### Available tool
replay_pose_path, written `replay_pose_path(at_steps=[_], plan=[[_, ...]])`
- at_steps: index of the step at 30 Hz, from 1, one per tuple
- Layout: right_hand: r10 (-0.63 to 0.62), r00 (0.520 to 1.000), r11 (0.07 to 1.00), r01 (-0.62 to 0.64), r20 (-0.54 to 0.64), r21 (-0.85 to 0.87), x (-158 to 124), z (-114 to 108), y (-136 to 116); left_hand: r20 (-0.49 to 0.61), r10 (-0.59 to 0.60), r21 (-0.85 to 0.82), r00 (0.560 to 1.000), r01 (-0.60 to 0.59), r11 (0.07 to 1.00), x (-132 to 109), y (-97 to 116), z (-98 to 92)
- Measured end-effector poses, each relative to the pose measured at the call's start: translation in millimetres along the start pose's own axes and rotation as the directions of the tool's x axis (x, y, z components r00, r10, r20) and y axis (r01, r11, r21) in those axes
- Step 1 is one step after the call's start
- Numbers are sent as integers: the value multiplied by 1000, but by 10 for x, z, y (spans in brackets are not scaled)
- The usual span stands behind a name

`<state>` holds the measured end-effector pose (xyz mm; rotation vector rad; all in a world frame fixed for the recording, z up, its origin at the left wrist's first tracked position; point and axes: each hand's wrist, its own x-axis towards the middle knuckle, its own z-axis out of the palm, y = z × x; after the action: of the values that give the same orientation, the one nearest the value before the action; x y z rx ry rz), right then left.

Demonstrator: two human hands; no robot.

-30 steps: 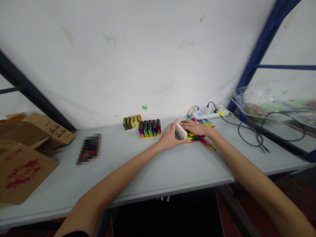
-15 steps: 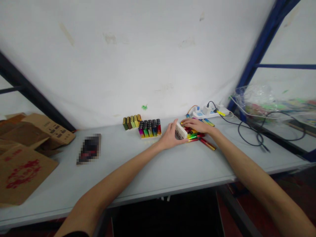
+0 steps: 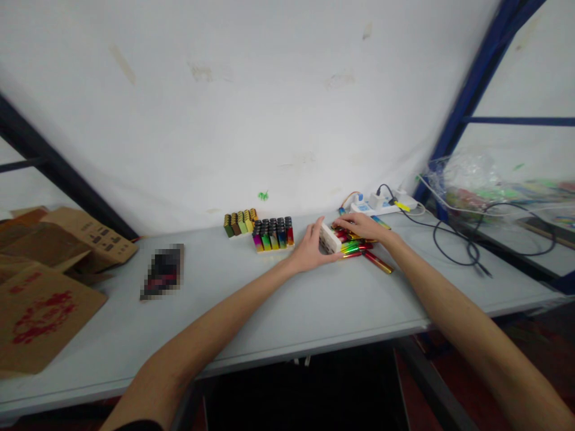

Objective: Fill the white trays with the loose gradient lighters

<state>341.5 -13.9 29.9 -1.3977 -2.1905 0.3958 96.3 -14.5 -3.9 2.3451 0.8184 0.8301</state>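
**Left hand (image 3: pixel 309 249) gripping a white holed tray (image 3: pixel 331 238), right hand (image 3: pixel 359 226) over shiny coloured tubes (image 3: pixel 353 246)**

Head view, looking down past two bare forearms at a pale grey table (image 3: pixel 269 323). The left hand is clamped on the white holed tray, thumb at the near end and fingers at the far end; the tray is tilted within that grasp, just beside the tubes. The right hand, palm down, reaches over the tubes with its fingers bent among them (whether they pinch one, I cannot tell). The tubes are red, green and gold, lying loose between the tray and the right hand; one red-and-gold tube (image 3: pixel 378 261) points out toward the near side of the right hand.

Just left of the left hand, a block of upright rainbow tubes (image 3: pixel 274 233) with black tops stands in rows; beyond it, farther from the hand, is a second block in gold and green (image 3: pixel 241 222). Well to the left of the left hand lie a pixelated dark object (image 3: pixel 162 270) and cardboard boxes (image 3: pixel 54 317). Beyond the right hand sits a white power strip (image 3: pixel 381 207); to that hand's right, a black cable (image 3: pixel 471 254) loops across the table.
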Motion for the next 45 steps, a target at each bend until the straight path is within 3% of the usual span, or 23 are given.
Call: replay_pose_path(at_steps=[14, 19, 24, 30, 37, 45], plan=[[87, 992, 996, -87, -89, 3, -1, 4, -76, -2, 9, -6, 1000, -9, 1000, 7, -15, 8], [29, 997, 997, -34, -67, -71, 4, 19, -227, -1, 14, 4, 1000, -14, 1000, 3, -18, 7], [-46, 996, 976, 29, -76, -215, 58, 200, -376, -11, 32, 6, 999, -32, 999, 9, -26, 24], [1, 1000, 967, -5, -14, -257, 92, 376, -472, -19, 38, 2, 999, -38, 999, 13, -35, 31], [33, 997, 968, -15, 68, -249, 95, 366, -393, -13, 35, -3, 999, -35, 999, 5, -17, 20], [-98, 992, 944, 117, 74, -308, 129, 452, -198, -18, 48, -1, 999, -48, 999, 4, -9, 31]])
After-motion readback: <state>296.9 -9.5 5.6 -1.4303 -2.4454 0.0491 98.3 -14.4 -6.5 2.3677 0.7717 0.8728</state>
